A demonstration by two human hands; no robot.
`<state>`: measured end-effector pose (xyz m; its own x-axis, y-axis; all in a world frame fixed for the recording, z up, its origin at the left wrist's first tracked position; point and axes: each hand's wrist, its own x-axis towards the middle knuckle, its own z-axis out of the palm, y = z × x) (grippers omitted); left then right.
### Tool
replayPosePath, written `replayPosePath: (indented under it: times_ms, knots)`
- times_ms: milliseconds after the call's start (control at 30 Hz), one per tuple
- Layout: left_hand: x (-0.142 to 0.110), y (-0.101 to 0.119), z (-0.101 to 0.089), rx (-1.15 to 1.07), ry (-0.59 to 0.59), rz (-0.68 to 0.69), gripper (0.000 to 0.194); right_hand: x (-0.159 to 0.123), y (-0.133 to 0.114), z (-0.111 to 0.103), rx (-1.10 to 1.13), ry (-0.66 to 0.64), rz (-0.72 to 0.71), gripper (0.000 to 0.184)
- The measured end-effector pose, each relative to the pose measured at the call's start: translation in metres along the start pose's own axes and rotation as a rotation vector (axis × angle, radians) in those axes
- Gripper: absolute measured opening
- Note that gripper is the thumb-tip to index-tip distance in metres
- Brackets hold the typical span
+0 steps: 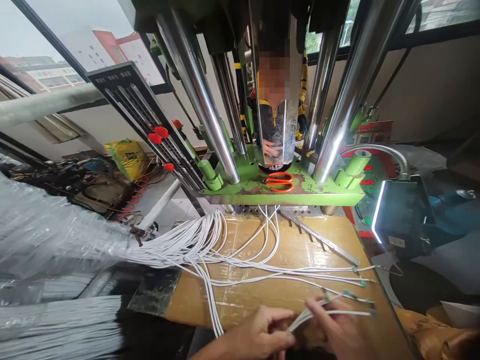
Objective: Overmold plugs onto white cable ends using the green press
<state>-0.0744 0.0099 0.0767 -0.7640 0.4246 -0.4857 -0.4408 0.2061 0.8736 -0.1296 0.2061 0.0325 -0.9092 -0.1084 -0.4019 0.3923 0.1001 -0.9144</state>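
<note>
The fingers (277, 340) are bare; reflected, the dark top (266, 119) has a yellow front zip (275, 118).

white cables (176, 250): smooth plastic | columns (203, 102): polished metal | green plate (307, 187): chipped paint | brown worktop (255, 295): glossy

A yellow bag (126, 162) sits at left, below a window (77, 25).

Green press (247, 187) with brown patches. On it, orange-handled scissors (275, 181). Below it, white cables (198, 237), green near their ends, on a brown desk (243, 300). Left of it, a yellow bag (129, 160) and red knobs (161, 132) on a black panel (122, 86).
</note>
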Motion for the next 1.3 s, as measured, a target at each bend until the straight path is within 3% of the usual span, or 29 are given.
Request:
replayPosePath:
  times_ms: [100,167,233,300,367,500,567,733,867,933,1067,1167,1233,1300]
  knots:
    - [0.018,-0.009,0.02,-0.074,0.121,0.161,0.045,-0.002,0.015,0.004,0.136,-0.101,0.091,0.04]
    - [0.018,-0.01,0.021,-0.019,0.189,0.21,0.043,0.004,0.013,-0.009,0.326,-0.028,0.164,0.051]
    - [0.013,-0.009,0.018,0.015,0.158,0.183,0.039,0.01,0.004,-0.024,0.408,0.029,0.088,0.057]
    - [0.012,-0.006,0.016,-0.015,0.095,0.133,0.04,0.011,-0.005,-0.03,0.252,0.001,-0.073,0.05]
    - [0.016,-0.004,0.019,-0.103,0.061,0.111,0.043,0.007,-0.01,-0.022,-0.083,-0.073,-0.279,0.043]
    - [0.034,-0.003,0.026,-0.254,0.177,0.203,0.045,0.007,-0.008,0.004,-0.644,-0.214,-0.825,0.038]
    - [0.04,-0.005,0.026,-0.311,0.24,0.2,0.042,0.024,-0.008,0.001,-0.801,-0.227,-0.945,0.038]
    - [0.047,-0.013,0.016,-0.582,0.325,0.051,0.041,0.097,-0.023,-0.053,-1.174,0.105,-0.773,0.052]
    - [0.052,-0.017,0.01,-0.69,0.358,0.118,0.037,0.125,-0.038,-0.078,-1.269,0.021,-0.664,0.046]
    - [0.055,-0.018,0.008,-0.71,0.352,0.175,0.041,0.121,-0.045,-0.078,-1.301,-0.025,-0.591,0.041]
    - [0.054,-0.013,0.004,-0.655,0.279,0.207,0.055,0.099,-0.052,-0.065,-1.214,-0.141,-0.262,0.043]
    - [0.049,-0.005,0.002,-0.369,0.363,0.201,0.035,0.077,-0.045,-0.051,-0.856,-0.251,-0.264,0.052]
    - [0.046,-0.001,0.002,-0.101,0.458,0.239,0.026,0.061,-0.033,-0.041,-0.614,-0.239,-0.263,0.053]
    - [0.044,0.001,0.002,0.117,0.465,0.337,0.021,0.046,-0.018,-0.032,-0.449,-0.203,-0.205,0.054]
